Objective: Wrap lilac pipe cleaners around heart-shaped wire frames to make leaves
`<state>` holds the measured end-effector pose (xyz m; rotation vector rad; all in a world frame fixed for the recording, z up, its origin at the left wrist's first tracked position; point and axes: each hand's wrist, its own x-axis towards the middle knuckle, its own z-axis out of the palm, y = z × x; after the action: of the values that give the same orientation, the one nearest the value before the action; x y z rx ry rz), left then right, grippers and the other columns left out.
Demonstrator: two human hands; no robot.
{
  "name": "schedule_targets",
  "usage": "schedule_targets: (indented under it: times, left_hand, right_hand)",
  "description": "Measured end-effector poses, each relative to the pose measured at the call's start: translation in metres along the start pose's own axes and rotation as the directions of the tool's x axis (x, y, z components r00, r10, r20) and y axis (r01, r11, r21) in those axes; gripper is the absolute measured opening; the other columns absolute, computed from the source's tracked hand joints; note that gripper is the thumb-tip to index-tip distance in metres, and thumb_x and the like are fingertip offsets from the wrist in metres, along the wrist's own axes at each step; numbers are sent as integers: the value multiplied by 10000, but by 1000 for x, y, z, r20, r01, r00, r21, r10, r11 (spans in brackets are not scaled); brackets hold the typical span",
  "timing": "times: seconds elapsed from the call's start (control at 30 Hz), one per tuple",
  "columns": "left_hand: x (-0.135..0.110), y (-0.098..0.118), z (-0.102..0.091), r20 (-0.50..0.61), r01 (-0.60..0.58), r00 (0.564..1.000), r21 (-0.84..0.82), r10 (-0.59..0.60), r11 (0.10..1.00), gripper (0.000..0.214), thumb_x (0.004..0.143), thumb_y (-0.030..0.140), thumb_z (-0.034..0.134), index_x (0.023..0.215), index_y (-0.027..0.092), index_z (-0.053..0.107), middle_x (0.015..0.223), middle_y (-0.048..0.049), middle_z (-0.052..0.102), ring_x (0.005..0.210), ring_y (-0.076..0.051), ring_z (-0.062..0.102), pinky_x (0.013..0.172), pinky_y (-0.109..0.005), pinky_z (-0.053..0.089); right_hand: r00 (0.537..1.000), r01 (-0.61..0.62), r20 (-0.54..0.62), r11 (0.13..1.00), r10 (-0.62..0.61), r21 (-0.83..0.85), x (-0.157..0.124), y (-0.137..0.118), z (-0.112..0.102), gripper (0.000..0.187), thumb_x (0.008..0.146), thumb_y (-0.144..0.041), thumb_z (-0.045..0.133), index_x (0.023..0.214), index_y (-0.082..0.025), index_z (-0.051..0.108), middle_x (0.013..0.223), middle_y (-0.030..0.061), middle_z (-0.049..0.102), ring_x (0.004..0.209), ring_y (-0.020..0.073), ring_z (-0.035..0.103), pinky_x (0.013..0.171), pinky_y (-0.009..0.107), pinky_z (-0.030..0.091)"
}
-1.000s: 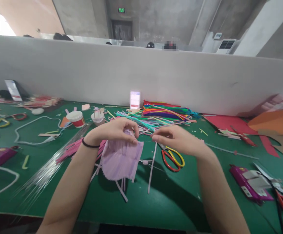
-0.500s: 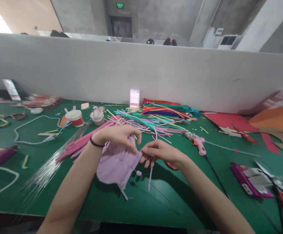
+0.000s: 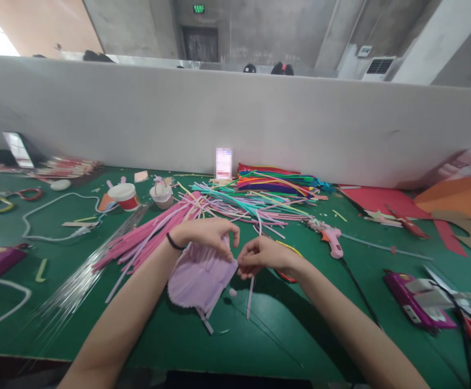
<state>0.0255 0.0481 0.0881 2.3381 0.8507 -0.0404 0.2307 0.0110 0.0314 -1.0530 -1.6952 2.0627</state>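
A lilac pleated piece (image 3: 198,278), seemingly built from fuzzy pipe cleaners laid side by side, hangs from my left hand (image 3: 209,237). The thumb and fingers of that hand grip its upper edge. At the piece's right corner, my right hand (image 3: 261,255) is closed in a pinch; whether a thin wire is also between those fingertips is hidden. Below them dangles a small lilac ball (image 3: 232,292), with a fine wire near it. A single lilac pipe cleaner (image 3: 250,302) lies under my right hand. Red-handled scissors (image 3: 287,276) are partly hidden behind my right wrist.
Pink pipe cleaners (image 3: 146,235) and a multicoloured pile (image 3: 255,197) lie beyond my hands. A pink glue gun (image 3: 333,241) rests to the right, near a purple power strip (image 3: 416,300). Clear thin rods (image 3: 85,270) and a paper cup (image 3: 125,196) are at left.
My left hand and the lilac piece have shifted slightly right and down. My right fingers have drawn closer together at the piece's corner.
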Motion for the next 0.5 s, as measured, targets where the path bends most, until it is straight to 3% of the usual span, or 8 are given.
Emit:
schedule_targets:
  times: [0.03, 0.1, 0.17, 0.2, 0.27, 0.33, 0.4, 0.5]
  left_hand:
    - [2, -1, 9, -29, 4, 1000, -6, -4, 1000, 333, 671, 403, 731, 913, 192, 643, 811, -9, 679, 778, -187, 618, 648, -245, 425]
    - [0, 0, 32, -248, 18, 969, 49, -5, 999, 311, 745, 394, 675, 966, 182, 622, 950, -54, 680, 882, -211, 622, 756, -297, 456]
    - [-8, 5, 62, -485, 29, 873, 145, 46, 989, 239, 838, 358, 579, 994, 181, 617, 1152, -99, 626, 1094, -239, 552, 940, -368, 413]
    - [-14, 8, 78, -540, 30, 839, 168, 67, 985, 226, 877, 334, 525, 1023, 187, 613, 1234, -101, 589, 1171, -233, 509, 995, -376, 385]
    - [-27, 13, 109, -558, 11, 821, 229, 121, 973, 282, 907, 343, 474, 1119, 204, 597, 1308, -89, 553, 1228, -227, 478, 1048, -388, 360]
    - [-38, 14, 132, -534, 20, 831, 307, 155, 951, 445, 888, 421, 498, 1276, 203, 516, 1356, -102, 520, 1268, -255, 449, 1069, -423, 350]
    - [-44, 12, 146, -523, 50, 836, 371, 165, 927, 532, 889, 454, 487, 1360, 212, 438, 1388, -101, 488, 1287, -260, 433, 1074, -440, 348]
    - [-45, 7, 152, -486, 48, 851, 446, 197, 894, 549, 910, 455, 448, 1399, 214, 388, 1407, -92, 468, 1304, -253, 413, 1072, -442, 351]
  right_hand:
    - [1000, -15, -14, 1000, 15, -11, 0, 5, -2, 297, 708, -363, 729, 824, -93, 686, 709, 61, 714, 622, 130, 681, 642, 237, 562]
    - [998, -42, -52, 999, 41, -16, 1, 15, -6, 271, 709, -351, 722, 797, -100, 675, 675, 48, 703, 585, 120, 668, 610, 228, 556]
    - [995, -71, -71, 997, 70, -12, 1, 24, -8, 242, 709, -333, 709, 775, -105, 663, 666, 45, 698, 566, 117, 659, 581, 222, 550]
    - [994, -85, -70, 996, 84, -15, 1, 27, -9, 229, 710, -323, 700, 771, -106, 658, 670, 46, 698, 564, 118, 658, 570, 221, 548]
    - [993, -102, -56, 994, 100, -40, 1, 31, -10, 212, 717, -312, 676, 775, -109, 655, 695, 53, 701, 574, 121, 662, 562, 217, 545]
    - [994, -104, -43, 991, 101, -85, 2, 31, -11, 214, 727, -317, 654, 786, -112, 660, 732, 59, 704, 605, 124, 669, 574, 215, 545]
    - [993, -115, -31, 984, 111, -138, 2, 28, -12, 220, 730, -330, 639, 786, -119, 667, 759, 58, 705, 635, 126, 673, 601, 224, 549]
    - [991, -133, -23, 957, 132, -256, 3, 23, -14, 205, 728, -325, 613, 765, -132, 674, 752, 46, 703, 651, 126, 666, 620, 229, 544]
